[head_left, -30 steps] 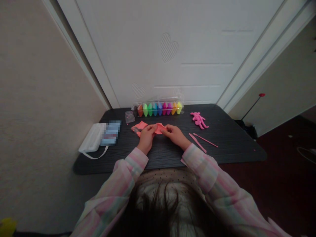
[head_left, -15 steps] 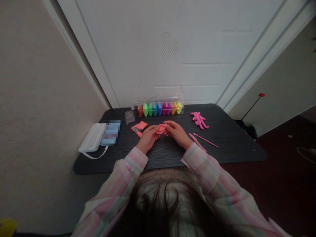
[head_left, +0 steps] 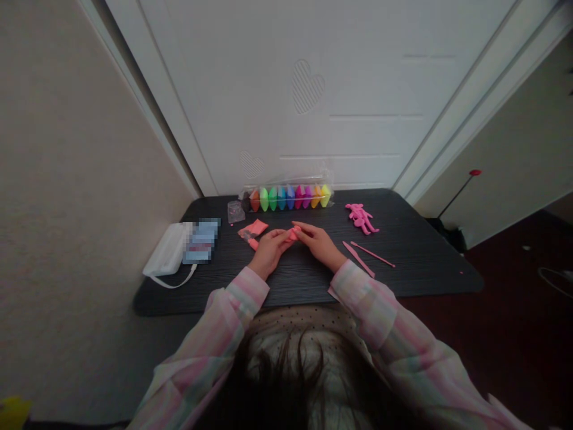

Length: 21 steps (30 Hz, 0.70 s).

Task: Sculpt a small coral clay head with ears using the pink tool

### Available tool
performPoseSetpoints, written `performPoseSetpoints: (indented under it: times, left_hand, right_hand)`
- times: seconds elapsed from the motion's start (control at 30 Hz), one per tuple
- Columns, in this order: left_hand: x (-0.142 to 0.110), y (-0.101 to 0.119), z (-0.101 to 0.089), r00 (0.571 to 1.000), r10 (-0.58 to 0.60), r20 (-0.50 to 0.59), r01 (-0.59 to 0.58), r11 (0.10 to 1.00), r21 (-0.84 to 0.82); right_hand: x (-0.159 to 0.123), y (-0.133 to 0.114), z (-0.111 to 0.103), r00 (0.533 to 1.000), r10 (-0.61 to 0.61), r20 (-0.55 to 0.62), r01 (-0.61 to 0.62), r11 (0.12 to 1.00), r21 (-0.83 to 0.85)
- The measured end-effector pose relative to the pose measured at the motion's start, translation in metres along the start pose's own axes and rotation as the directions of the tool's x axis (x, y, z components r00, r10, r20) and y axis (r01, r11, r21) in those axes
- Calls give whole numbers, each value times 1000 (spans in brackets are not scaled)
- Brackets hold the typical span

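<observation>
A small lump of coral-pink modelling clay [head_left: 293, 233] is pinched between both hands above the middle of the dark table. My left hand [head_left: 270, 251] grips it from the left with thumb and fingers. From the right, my right hand [head_left: 320, 245] presses on it with bent fingers, which partly cover it. Just left of my left hand lies an opened packet of coral clay [head_left: 253, 229], with a further bit of clay [head_left: 253, 243] beside it. To the right of my right hand are a pink modelling knife [head_left: 358, 259] and a thin pink stick tool [head_left: 373, 254].
A clear bag of several coloured clay packets [head_left: 286, 198] lies along the table's [head_left: 425, 263] back edge. A clear plastic piece [head_left: 235, 211] sits left of it. At right rests a pink figure [head_left: 361, 218]; at left, a white device [head_left: 168, 251] with a cable and a blurred blue item [head_left: 201, 242].
The clay between the hands was a wider, flat, cupped piece; now it looks folded smaller. My right hand has moved slightly left, closer to my left hand.
</observation>
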<state>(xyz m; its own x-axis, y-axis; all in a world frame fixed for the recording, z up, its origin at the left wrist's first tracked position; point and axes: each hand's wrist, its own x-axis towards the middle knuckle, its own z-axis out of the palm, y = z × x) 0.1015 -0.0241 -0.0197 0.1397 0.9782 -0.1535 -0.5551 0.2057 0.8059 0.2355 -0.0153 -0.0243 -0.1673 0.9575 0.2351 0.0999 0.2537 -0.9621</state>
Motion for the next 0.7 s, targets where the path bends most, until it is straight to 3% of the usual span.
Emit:
performPoseSetpoints:
  times: [0.2,0.43,0.7]
  left_hand:
    - [-1,2,-1,997,-55,47,56,998,-22]
    - [1,-1,-3,1000,-14,27,14,1000,-11]
    - [-2,1,-1,996,-52,75,49,998,35]
  right_hand:
    - [3,2,-1,997,25,-72,-20,997,72]
    - [-2,-3,2,999,22,34,-23,999,39]
    - [-2,-2,0,998,28,49,-30,999,32]
